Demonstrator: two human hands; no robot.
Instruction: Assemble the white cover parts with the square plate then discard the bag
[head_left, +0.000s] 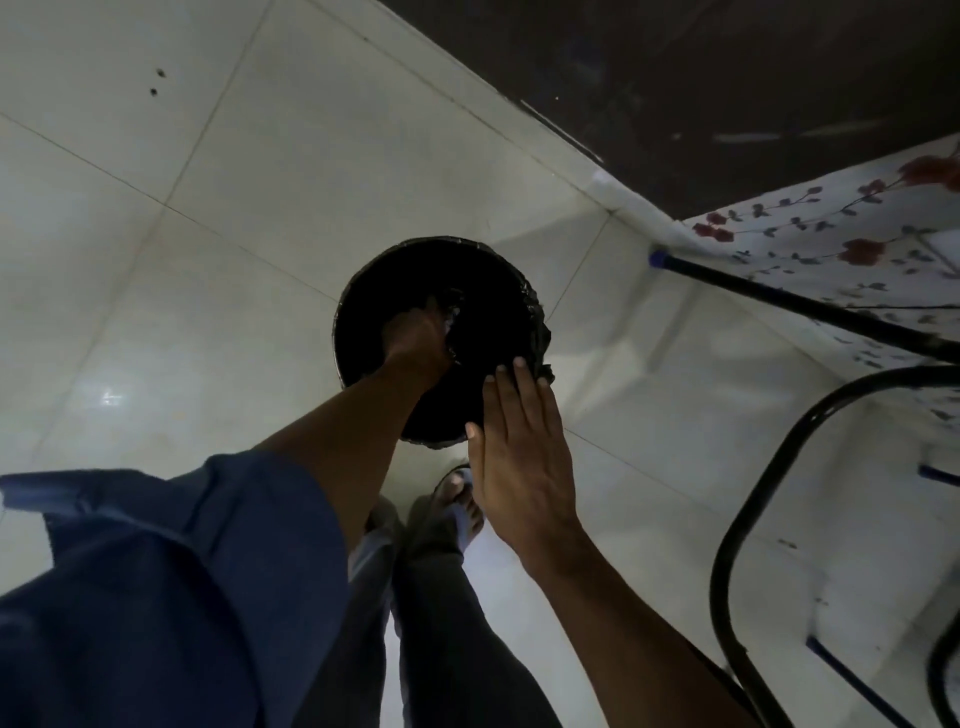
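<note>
Your blue sleeve (156, 597) fills the near corner. Your left hand (418, 338) reaches down into the black-lined bin (519, 291) on the tiled floor (208, 260); whether it grips anything I cannot tell. Your right hand (519, 467) hovers flat and released over the near rim. This looks like the discard step; the bag isn't visible, and the bin's inside is too dark to read. Next, probably withdraw.

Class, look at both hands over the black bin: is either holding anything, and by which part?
The right hand is open and flat, holding nothing. The left hand reaches into the black-lined bin; it is too dark to tell whether it grips anything.
</note>
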